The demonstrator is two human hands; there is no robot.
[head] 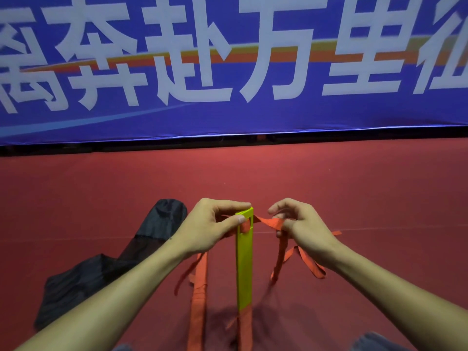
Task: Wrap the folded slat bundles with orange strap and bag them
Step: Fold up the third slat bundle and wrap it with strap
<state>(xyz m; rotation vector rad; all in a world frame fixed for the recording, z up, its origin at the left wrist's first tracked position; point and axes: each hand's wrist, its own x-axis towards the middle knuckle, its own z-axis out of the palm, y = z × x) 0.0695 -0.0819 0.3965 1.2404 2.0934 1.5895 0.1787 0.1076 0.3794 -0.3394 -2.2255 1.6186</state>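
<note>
Much red floor [354,188]; black bag [106,269] slumped at left. At centre, bundle [244,269], near to far: stiff, light by the look, best gripped at far end. At its slot, soft strap [268,221], pinned there under left hand [210,229] thumb, pinched just right by right hand [301,224].

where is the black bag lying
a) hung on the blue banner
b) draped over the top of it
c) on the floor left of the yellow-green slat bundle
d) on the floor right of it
c, the black bag lies on the red floor left of the yellow-green slat bundle that the left hand grips, while the right hand pinches the orange strap on the other side
</note>
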